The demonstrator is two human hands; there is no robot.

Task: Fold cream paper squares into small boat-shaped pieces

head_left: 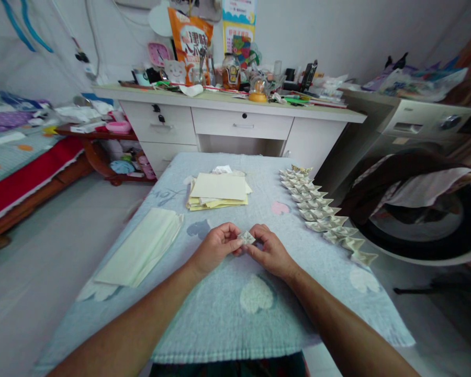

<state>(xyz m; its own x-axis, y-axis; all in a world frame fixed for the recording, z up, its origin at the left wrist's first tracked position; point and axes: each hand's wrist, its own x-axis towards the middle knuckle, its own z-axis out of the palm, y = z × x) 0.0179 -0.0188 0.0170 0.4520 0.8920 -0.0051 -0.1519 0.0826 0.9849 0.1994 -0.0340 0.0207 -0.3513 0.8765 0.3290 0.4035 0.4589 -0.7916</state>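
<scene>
Between my two hands, over the middle of the cloth-covered table [220,324], is a small folded paper piece [247,238], pale with a printed pattern and diamond-shaped from here. My left hand [220,245] pinches its left corner between thumb and fingers. On the opposite side, my right hand [270,248] grips the right edge with closed fingers. Part of the paper is hidden by the fingertips. Rows of folded paper boats [317,204] in similar paper stand along the table's right side. A stack of cream and yellow paper sheets [220,186] lies beyond my hands.
Long pale folded sheets [141,246] lie at the table's left. Behind stands a white desk [243,123] crowded with an orange snack bag [190,44], a jar [231,71] and other items. A washing machine [408,136] with laundry in its open door is at right, a bed [19,167] at left.
</scene>
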